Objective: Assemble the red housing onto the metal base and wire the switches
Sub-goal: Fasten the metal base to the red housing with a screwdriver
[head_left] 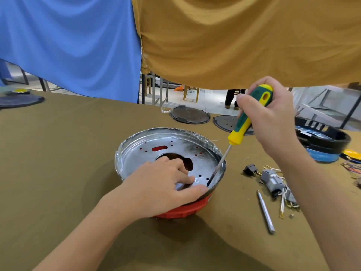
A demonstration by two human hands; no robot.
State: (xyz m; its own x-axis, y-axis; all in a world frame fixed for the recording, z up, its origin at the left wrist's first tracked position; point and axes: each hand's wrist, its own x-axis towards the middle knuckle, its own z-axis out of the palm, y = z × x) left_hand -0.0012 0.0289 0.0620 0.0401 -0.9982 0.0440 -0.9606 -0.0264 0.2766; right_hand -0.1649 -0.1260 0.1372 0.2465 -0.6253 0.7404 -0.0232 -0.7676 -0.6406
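The round metal base (148, 151) lies dish-like in the red housing (187, 209) at the table's middle. My left hand (164, 184) rests on its near edge, thumb hooked over the rim, fingers pressing near a small hole. My right hand (271, 116) grips a green and yellow screwdriver (248, 118). Its shaft slants down and the tip meets the base's near-right inner edge, just right of my left fingertips. A black switch (250, 169) and grey switches with wires (277, 184) lie on the cloth to the right.
A loose metal screwdriver bit (265, 212) lies right of the housing. Two dark round covers (189, 115) sit at the table's far edge, a black ring-shaped part (324, 139) at far right, another dark disc (19, 100) at far left. Blue and mustard cloths hang behind.
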